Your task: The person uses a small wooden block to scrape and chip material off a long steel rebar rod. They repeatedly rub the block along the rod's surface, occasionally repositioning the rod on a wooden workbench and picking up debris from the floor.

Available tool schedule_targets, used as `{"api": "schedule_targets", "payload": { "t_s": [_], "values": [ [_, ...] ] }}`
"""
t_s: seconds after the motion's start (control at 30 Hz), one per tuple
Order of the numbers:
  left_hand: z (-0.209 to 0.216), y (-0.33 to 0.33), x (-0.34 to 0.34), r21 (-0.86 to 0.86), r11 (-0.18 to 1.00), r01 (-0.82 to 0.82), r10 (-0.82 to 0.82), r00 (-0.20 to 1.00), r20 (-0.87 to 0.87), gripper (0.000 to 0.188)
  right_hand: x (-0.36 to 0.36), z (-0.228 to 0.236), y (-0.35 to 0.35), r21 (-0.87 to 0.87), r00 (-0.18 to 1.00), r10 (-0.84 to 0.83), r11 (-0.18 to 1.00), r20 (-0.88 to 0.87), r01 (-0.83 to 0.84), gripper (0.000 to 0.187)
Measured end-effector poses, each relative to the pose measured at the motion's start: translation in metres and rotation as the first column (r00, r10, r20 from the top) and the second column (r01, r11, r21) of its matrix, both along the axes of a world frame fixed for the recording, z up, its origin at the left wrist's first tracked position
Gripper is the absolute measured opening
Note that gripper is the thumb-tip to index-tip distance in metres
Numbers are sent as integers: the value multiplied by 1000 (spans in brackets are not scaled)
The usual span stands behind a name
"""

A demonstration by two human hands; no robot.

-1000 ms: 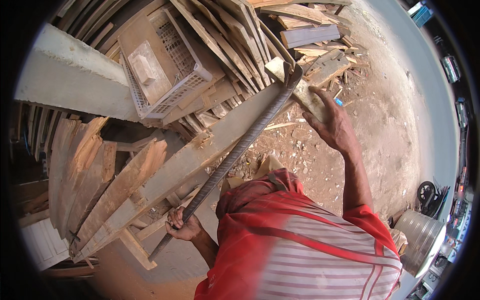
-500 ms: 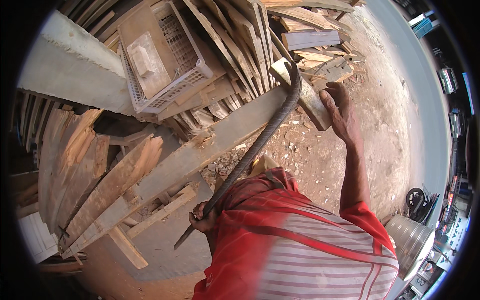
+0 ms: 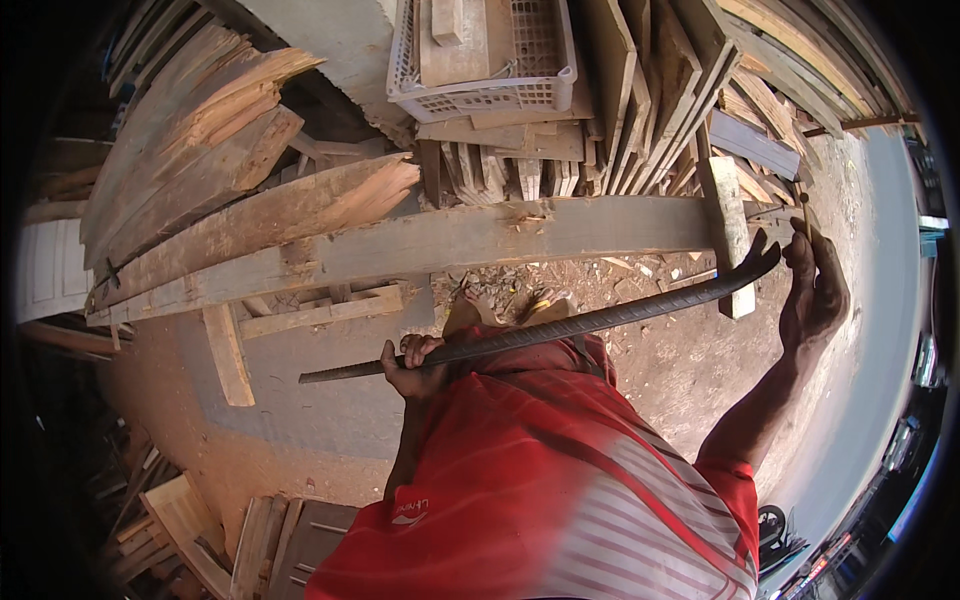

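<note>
One ribbed steel bar [image 3: 560,325] with a curved, forked end lies nearly level across the middle of the view. Two hands are present. The left hand [image 3: 412,362] is wrapped tight around the bar near its plain end. The right hand [image 3: 815,290] is at the forked end, its fingers [image 3: 800,255] curled beside the tip; whether they actually clamp the bar cannot be told.

One long grey beam [image 3: 450,240] runs across the view just beyond the bar. One short pale plank [image 3: 728,230] crosses the beam upright, just beside the bar's forked end. One white plastic crate [image 3: 485,60] sits above the beam, on top of stacked boards, and holds one flat piece of wood. Split brown slabs [image 3: 200,160] lean at the left (too overlapped to count), and further boards [image 3: 700,90] are stacked at the upper right.

The surface is bare reddish dirt [image 3: 690,360] strewn with wood chips. The setting is an open outdoor timber yard, with a grey paved strip [image 3: 880,330] along the right.
</note>
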State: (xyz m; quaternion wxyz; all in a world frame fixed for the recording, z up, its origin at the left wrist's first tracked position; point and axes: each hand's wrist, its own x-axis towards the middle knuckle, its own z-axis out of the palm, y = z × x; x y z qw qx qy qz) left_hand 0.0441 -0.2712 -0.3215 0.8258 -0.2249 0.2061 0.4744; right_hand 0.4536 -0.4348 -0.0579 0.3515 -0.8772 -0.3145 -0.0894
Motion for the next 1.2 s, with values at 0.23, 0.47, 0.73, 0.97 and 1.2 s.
{"api": "schedule_targets", "payload": {
  "t_s": [0.23, 0.47, 0.73, 0.97, 1.2],
  "values": [
    [-8, 3, -11, -57, 998, -8, 8, 1000, -13, 36, -81, -13, -19, -59, 453, 415, 683, -789, -728, 16],
    [-10, 7, -15, -88, 996, -11, 13, 1000, 21, 36, -46, -257, -124, -701, 777, 264, 336, -571, -629, 23],
    [-1, 17, -21, -145, 989, -18, 12, 999, -41, 36, -141, -334, 43, 70, 229, 245, 812, -942, -579, 54],
    [1, 17, -23, -36, 999, 30, -29, 999, 21, 38, -160, -282, 39, -43, 396, 490, 586, -777, -809, 37],
    [-2, 26, -19, -88, 994, 66, -71, 996, -61, 39, -39, -281, -120, 338, 187, 347, 449, -919, 827, 104]
  ]
}}
